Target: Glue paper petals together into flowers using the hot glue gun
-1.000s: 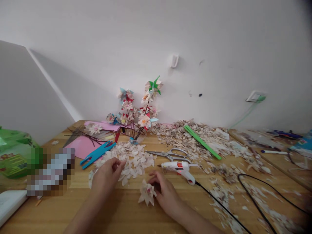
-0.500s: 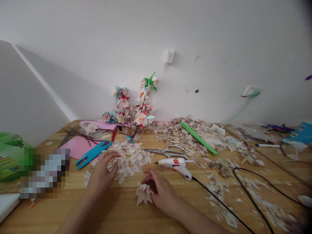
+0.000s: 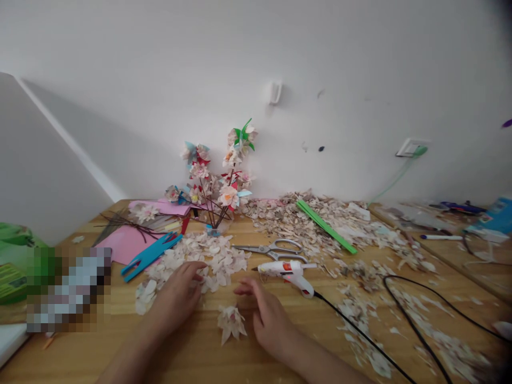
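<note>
A small pale flower [image 3: 232, 322] of pointed petals lies on the wooden table in front of me. My right hand [image 3: 272, 320] is just right of it, not touching it, with thumb and fingers parted and nothing between them. To the left, my left hand [image 3: 181, 290] is at the near edge of a spread of loose whitish petals [image 3: 224, 258]. Its fingers are loosely curled and stand apart from the thumb; I see nothing held in them. Beyond my right hand lie a white hot glue gun [image 3: 290, 272] and metal scissors [image 3: 276, 248].
Flowers on brown stems [image 3: 218, 205] stand by the wall. Blue folded strips [image 3: 150, 256] and pink paper [image 3: 124, 241] lie left. A petal heap [image 3: 280, 218] with a green strip [image 3: 326, 226] is behind. A black cord [image 3: 360, 325] runs right; a green bag [image 3: 20, 266] sits left.
My right hand has let go of the flower, which now rests on the table slightly left and nearer. My left hand has moved right and toward me along the petals.
</note>
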`<act>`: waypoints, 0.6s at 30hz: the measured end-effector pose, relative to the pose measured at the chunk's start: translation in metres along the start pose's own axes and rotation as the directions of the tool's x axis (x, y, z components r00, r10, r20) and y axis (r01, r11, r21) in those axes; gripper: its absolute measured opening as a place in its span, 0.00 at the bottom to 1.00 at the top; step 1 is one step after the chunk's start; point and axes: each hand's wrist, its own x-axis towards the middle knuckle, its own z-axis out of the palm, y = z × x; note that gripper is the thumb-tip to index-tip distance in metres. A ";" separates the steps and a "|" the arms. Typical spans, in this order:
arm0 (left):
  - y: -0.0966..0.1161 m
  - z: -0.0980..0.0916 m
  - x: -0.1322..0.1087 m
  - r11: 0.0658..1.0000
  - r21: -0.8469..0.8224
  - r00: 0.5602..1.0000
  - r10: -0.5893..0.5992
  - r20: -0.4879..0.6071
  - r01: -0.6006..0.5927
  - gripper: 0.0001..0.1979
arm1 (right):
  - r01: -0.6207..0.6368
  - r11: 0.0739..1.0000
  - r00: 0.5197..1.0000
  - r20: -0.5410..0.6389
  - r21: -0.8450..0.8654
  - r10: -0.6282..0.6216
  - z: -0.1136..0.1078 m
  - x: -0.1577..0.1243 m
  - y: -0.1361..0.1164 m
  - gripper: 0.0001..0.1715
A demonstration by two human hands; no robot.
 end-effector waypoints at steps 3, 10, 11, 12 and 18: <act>-0.005 0.002 0.000 1.000 0.014 1.000 -0.015 -0.019 0.015 0.19 | 0.030 1.000 0.996 -0.082 -0.006 -0.031 -0.001 0.001 -0.001 0.40; -0.008 0.003 0.003 0.994 0.086 0.967 0.088 -0.238 -0.069 0.17 | 0.082 0.996 0.978 -0.190 -0.027 -0.085 -0.002 0.001 -0.005 0.26; -0.007 0.001 0.004 0.995 0.089 0.943 0.073 -0.325 -0.046 0.17 | 0.079 0.996 0.977 -0.194 -0.031 -0.084 -0.002 0.001 -0.005 0.23; -0.007 -0.002 0.005 0.996 0.088 0.910 0.048 -0.411 -0.013 0.17 | 0.074 0.997 0.977 -0.196 -0.031 -0.079 -0.002 0.001 -0.005 0.20; 0.006 -0.018 0.004 0.990 0.062 0.793 -0.061 -0.606 0.123 0.20 | 0.043 0.998 0.975 -0.218 -0.046 -0.052 -0.003 0.005 -0.005 0.14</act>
